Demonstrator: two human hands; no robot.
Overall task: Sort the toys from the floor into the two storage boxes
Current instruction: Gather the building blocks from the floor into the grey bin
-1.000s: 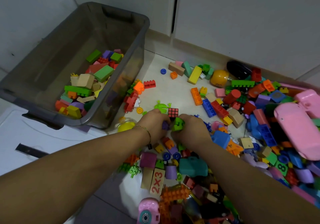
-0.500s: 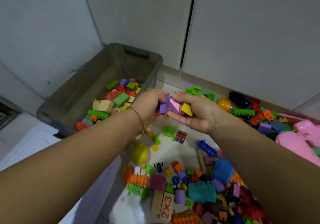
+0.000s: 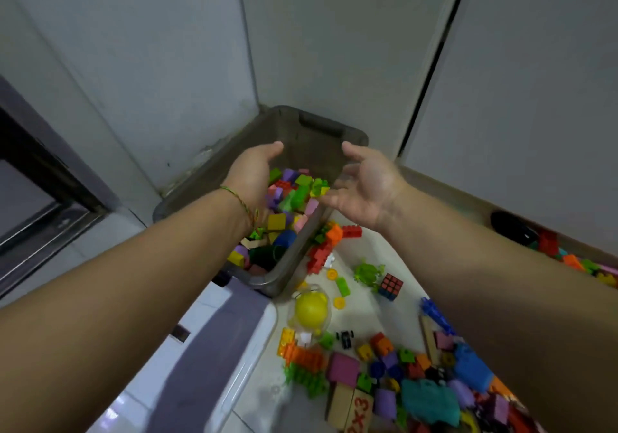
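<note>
Both hands are spread and hold nothing. The left hand and the right hand face each other palm to palm with fingers loose, apart from one another. That pose fits letting a double handful fall rather than reaching for anything. A thread bracelet circles the left wrist.

They hover over the far half of the grey storage box. At that height pieces would land inside it instead of bouncing off the rim. Below them lie the building blocks already sorted; a few green ones are blurred, possibly mid-fall.

The box sits pushed into the wall corner, which likely keeps it from sliding. Red and orange bricks lie against its outer wall, presumably strays.

Nearer on the floor are a green frog toy, a puzzle cube, a yellow ball in a clear capsule and the main toy pile, within arm's reach. Much remains to be sorted. A second box is not in view.
</note>
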